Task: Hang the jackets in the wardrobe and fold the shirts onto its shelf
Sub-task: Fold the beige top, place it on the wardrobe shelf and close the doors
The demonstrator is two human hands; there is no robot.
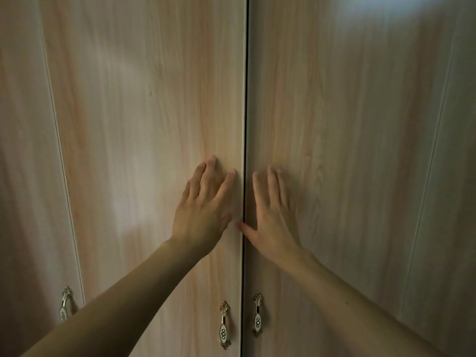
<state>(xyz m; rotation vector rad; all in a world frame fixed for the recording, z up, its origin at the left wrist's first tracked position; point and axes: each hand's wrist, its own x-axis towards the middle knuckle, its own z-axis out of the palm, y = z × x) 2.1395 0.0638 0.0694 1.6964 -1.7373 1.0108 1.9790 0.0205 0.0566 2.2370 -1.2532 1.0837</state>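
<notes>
Against the wardrobe doors my left hand and right hand lay flat, fingers spread, holding nothing. Handles hung below my palms; I judged opening came next. No jackets showed.

The way ahead is blocked by two closed doors, left and right; only a thin dark seam is left between them. Free room is found near, around the handles low down.
</notes>
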